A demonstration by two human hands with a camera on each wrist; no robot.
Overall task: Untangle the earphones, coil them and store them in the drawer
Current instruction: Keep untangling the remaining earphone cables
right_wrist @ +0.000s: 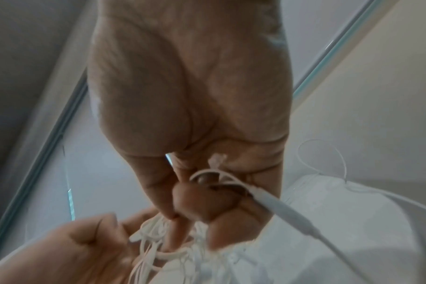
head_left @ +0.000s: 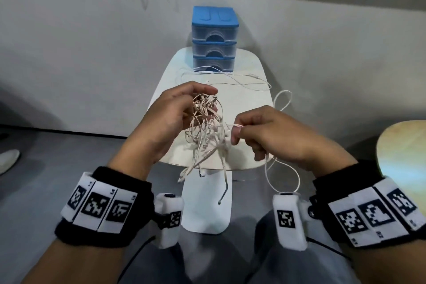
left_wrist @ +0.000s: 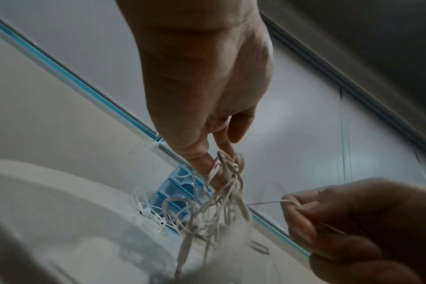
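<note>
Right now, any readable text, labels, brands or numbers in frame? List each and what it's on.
None readable.
Left wristband: square coded markers, tiny digits above them too small to read.
Right wristband: the same, unreadable.
Blue drawer unit: no label or brand visible.

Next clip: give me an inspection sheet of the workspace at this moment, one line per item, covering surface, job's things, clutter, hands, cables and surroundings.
Surface: small white table, rounded corners.
Job's things: tangled earphones held above the table; drawer unit, blue top, three drawers, all closed, at the table's far edge.
Clutter: nothing seen.
Hands: left hand holds the bundle from the top; right hand pinches one strand pulled sideways out of it.
Cables: second white earphone cable lies loose on the table before the drawers; a loop hangs off the right edge.
Surroundings: grey floor, pale wall, wooden tabletop at right.
</note>
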